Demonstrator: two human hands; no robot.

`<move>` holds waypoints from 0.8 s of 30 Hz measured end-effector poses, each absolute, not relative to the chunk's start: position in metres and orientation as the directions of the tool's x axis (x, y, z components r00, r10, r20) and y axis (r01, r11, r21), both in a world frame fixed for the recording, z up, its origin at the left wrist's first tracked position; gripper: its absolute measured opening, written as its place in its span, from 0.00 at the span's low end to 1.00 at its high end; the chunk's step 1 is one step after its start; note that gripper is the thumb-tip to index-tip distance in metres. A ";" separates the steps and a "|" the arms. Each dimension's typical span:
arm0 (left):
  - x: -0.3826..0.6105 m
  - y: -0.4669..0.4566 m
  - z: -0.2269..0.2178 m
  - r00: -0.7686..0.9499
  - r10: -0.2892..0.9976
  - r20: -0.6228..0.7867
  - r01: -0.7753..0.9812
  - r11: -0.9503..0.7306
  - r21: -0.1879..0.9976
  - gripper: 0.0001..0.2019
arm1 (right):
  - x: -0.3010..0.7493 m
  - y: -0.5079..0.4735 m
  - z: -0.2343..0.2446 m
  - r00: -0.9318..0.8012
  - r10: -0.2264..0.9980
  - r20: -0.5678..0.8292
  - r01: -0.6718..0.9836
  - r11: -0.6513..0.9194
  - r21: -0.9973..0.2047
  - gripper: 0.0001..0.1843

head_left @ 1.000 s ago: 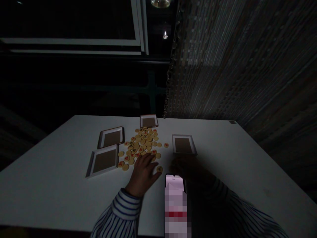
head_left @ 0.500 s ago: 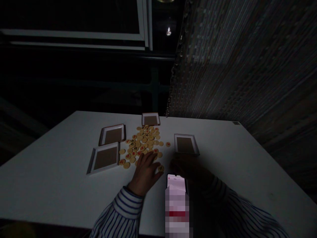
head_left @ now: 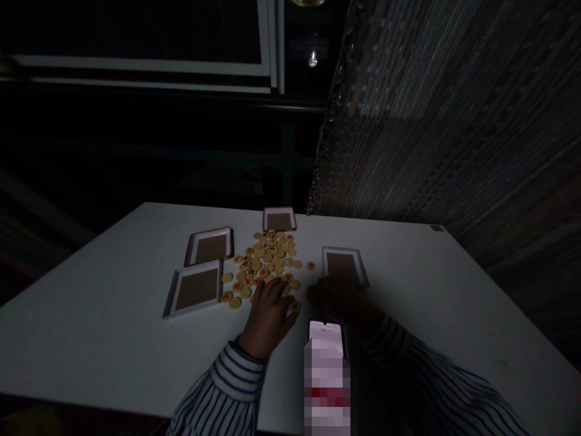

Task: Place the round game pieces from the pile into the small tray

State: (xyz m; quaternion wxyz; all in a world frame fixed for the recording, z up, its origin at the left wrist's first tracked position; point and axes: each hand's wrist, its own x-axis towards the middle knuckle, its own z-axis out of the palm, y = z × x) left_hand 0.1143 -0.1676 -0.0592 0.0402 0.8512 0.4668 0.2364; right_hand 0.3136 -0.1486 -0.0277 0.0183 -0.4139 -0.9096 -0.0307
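Observation:
Round wooden Chinese chess pieces [head_left: 255, 264], some marked in red or black characters and others plain, lie in a loose heap mid-table. My left hand [head_left: 267, 318] rests at the heap's near edge, fingers stretched over the pieces there. By its thumb is a single black-marked piece [head_left: 295, 307]. My right hand [head_left: 342, 301] is in deep shadow just in front of the right-hand tray [head_left: 324, 261]; I cannot make out its fingers or anything in them. Below it lies a lit phone [head_left: 324, 336], its screen partly blurred out.
Two shallow trays, the nearer one [head_left: 170, 295] and the farther one [head_left: 192, 249], stand left of the heap. Another tray [head_left: 279, 210] sits behind it. A red-marked piece [head_left: 310, 266] lies apart on the white table [head_left: 113, 339]. A string curtain [head_left: 385, 151] hangs beyond the right side.
My right hand has shifted slightly left and away from me, above the phone's top end. My left hand stays over the same pieces. The view has moved a little.

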 end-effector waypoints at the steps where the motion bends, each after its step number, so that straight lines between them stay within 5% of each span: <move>1: 0.114 -0.167 -0.059 0.448 0.813 0.371 0.777 -0.560 0.288 0.10 | 0.313 -0.149 -0.027 -0.655 0.753 0.063 0.756 0.653 0.044 0.13; 24: 0.116 -0.166 -0.058 0.422 0.827 0.372 0.793 -0.535 0.290 0.11 | 0.315 -0.161 -0.036 -0.562 0.791 0.240 0.782 0.603 -0.157 0.14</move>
